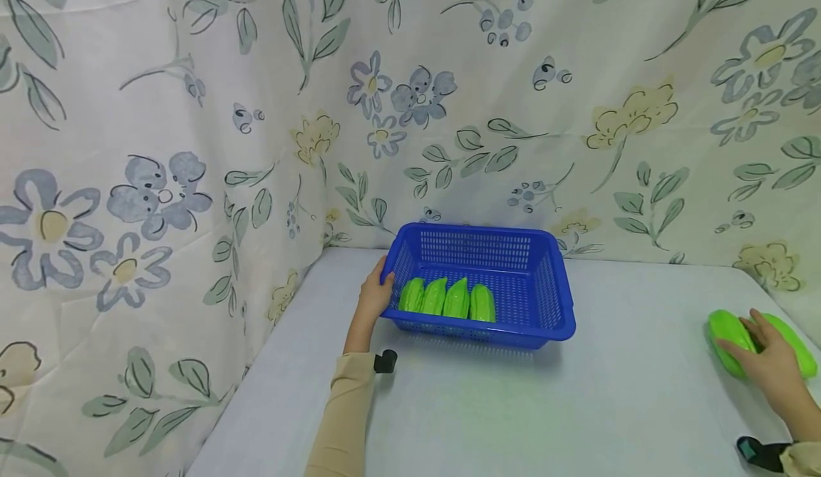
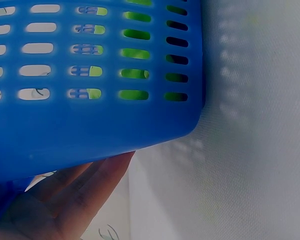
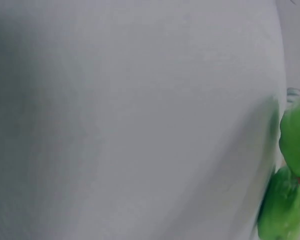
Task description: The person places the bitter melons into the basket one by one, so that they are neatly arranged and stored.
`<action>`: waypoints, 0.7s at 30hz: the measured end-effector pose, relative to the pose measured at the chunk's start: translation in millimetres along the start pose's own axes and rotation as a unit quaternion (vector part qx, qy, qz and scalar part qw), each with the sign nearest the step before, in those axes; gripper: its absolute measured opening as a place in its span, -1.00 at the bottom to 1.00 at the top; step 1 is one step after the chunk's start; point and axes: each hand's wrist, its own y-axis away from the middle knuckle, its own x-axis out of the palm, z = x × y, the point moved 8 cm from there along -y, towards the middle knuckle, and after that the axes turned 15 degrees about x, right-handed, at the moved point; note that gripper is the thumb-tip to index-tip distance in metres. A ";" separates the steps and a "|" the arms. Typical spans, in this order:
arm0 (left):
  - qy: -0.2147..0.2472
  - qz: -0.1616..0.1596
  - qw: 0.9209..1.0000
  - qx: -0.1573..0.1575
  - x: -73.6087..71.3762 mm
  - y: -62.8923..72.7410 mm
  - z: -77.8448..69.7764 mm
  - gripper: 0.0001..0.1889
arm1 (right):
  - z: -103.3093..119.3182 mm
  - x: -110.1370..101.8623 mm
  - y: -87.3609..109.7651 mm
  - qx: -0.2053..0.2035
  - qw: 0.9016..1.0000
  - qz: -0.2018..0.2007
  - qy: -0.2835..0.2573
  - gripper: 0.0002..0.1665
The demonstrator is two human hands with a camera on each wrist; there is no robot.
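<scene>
A blue plastic basket [image 1: 553, 284] stands on the table, with several bright green ridged gourds [image 1: 456, 299] lined up along its near left side. My left hand [image 1: 375, 293] grips the basket's left rim; in the left wrist view its fingers [image 2: 97, 192] lie against the rim. Far to the right, my right hand [image 1: 772, 359] holds a green gourd [image 1: 725, 324] between thumb and fingers. Beside it is a second green gourd [image 1: 795, 349], partly hidden behind the hand. The right wrist view catches the held gourd [image 3: 296, 137] at its edge, with the other gourd [image 3: 282, 210] below it.
A white table [image 1: 487, 413] stretches between the basket and the right-hand gourds. Floral cloth [image 1: 462, 156] hangs behind the table and along its left side, close to the basket's back edge.
</scene>
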 end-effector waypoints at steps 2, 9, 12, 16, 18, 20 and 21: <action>-0.001 0.000 1.000 0.001 0.2 -0.6 -0.5 -0.45 | 4.0 -1.8 1.6 -0.005 1.000 -0.003 -0.003 -0.05; -0.003 0.002 1.000 0.001 0.3 -0.6 -0.5 -0.44 | 19.5 -4.1 5.6 -0.024 0.999 -0.016 -0.020 -0.06; -0.002 0.002 1.000 -0.002 0.3 0.0 -0.1 -0.45 | 26.8 -2.5 6.3 -0.025 0.999 -0.012 -0.024 -0.06; 0.000 0.004 1.000 -0.004 0.8 -0.2 0.3 -0.45 | 37.9 1.9 8.7 -0.035 0.999 -0.003 -0.028 -0.06; -0.001 0.004 1.000 -0.003 1.0 -0.7 0.6 -0.45 | 44.5 4.2 10.6 -0.048 0.999 0.001 -0.025 -0.07; -0.001 0.004 1.000 -0.003 1.0 -1.3 1.2 -0.44 | 50.3 7.1 12.6 -0.059 0.998 0.006 -0.025 -0.07; -0.001 0.004 1.000 -0.003 1.0 -1.5 1.5 -0.44 | 53.4 8.3 13.7 -0.066 0.997 0.008 -0.023 -0.07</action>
